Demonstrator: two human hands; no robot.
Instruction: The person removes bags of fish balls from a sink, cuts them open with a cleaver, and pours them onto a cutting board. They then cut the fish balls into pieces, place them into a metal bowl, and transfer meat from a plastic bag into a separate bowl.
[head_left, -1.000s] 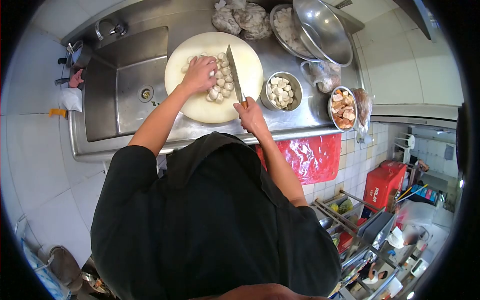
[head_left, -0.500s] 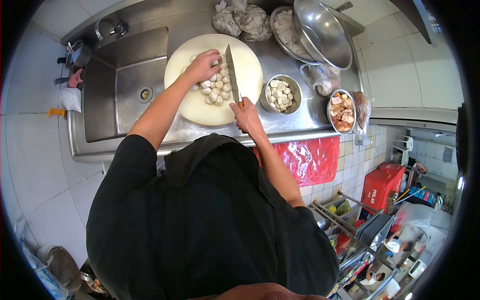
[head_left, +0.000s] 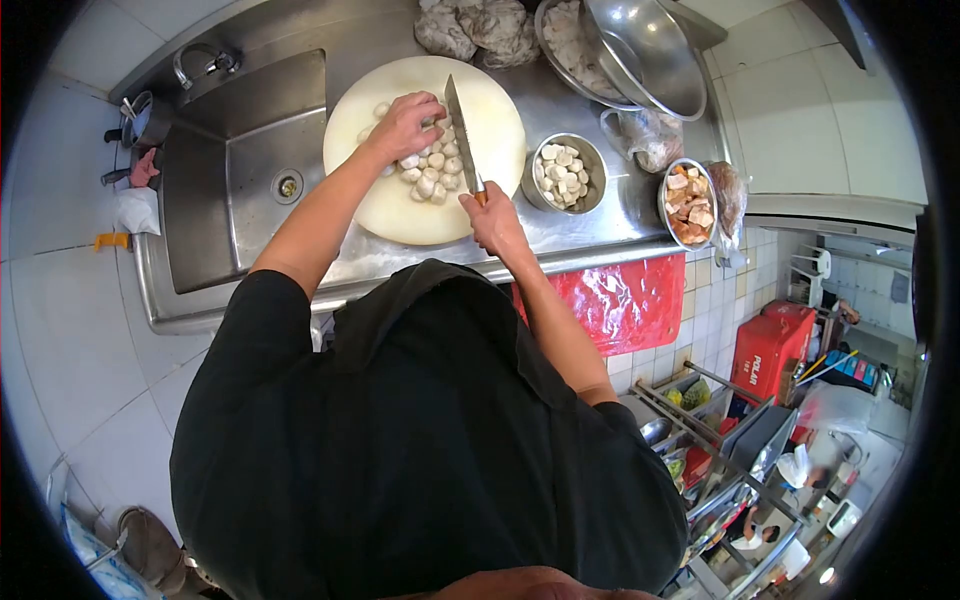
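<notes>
A round white cutting board (head_left: 380,215) lies on the steel counter with a cluster of small whitish mushrooms (head_left: 432,172) near its middle. My left hand (head_left: 405,130) rests over the upper part of the cluster, its curled fingertips on a mushroom beside the blade. In my right hand (head_left: 497,225) is the wooden handle of a long kitchen knife (head_left: 460,125). Its blade points away from me, along the right side of the mushrooms. Just right of the board stands a round metal container (head_left: 528,180) holding white mushroom pieces (head_left: 562,175).
On the left is a steel sink (head_left: 205,190) with a faucet (head_left: 205,62). Bagged food (head_left: 480,32) and large metal bowls (head_left: 650,50) stand behind the board. A bowl of orange-brown chunks (head_left: 689,205) sits far right. Other people (head_left: 755,530) appear at lower right.
The view has shifted slightly, so the board sits a little higher in it. Both hands and the knife keep nearly the same place over the mushrooms.
</notes>
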